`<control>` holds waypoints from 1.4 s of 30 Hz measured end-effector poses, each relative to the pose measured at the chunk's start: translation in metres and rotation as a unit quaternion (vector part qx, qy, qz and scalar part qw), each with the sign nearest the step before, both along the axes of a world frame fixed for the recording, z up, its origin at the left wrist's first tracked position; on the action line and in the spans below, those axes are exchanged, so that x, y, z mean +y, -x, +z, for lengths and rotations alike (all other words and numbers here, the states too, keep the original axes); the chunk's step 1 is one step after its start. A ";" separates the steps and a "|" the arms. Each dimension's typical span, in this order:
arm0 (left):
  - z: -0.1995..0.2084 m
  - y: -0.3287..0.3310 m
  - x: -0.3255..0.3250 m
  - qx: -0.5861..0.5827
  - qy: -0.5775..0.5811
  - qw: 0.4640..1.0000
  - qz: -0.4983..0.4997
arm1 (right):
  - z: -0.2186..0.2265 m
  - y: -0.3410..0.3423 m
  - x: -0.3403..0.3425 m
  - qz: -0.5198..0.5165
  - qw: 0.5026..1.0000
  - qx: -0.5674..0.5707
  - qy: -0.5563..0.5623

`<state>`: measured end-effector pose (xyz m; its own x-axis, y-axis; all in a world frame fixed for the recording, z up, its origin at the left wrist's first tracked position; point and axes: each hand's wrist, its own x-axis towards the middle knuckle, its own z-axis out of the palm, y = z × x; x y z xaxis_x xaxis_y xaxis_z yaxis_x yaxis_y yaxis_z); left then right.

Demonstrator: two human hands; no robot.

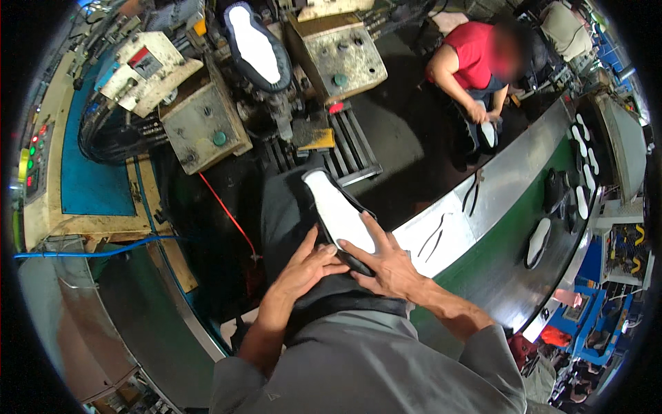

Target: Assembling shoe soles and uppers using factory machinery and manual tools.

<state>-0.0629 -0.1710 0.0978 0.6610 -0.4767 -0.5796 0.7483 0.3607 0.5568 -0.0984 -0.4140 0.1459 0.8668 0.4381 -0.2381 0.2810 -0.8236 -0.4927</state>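
Over my lap lies a dark shoe upper with a white bottom, its white side facing up. My right hand grips its near end, with a thumb and finger reaching over the white bottom. On the other side, my left hand has its fingers closed against the dark lower edge. The underside of the shoe upper is hidden. Ahead of me, another dark shoe upper with a white bottom sits on a machine, away from my hands.
Pincers lie on a white sheet at right, with more pincers beyond. Several shoe uppers stand on the green conveyor. A co-worker sits ahead right holding a shoe. Machine boxes and a control panel are left.
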 end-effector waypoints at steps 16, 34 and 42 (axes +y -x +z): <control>0.108 -0.419 0.033 -0.114 -0.052 0.974 0.189 | 0.091 -0.150 -0.009 -0.098 0.961 -0.246 -0.084; -0.067 -0.063 0.144 0.040 -0.043 0.948 0.314 | 0.035 -0.366 0.128 -0.068 0.923 -0.344 -0.159; -0.070 -0.070 0.122 0.038 -0.080 0.949 0.302 | 0.039 -0.362 0.136 -0.077 0.944 -0.285 -0.148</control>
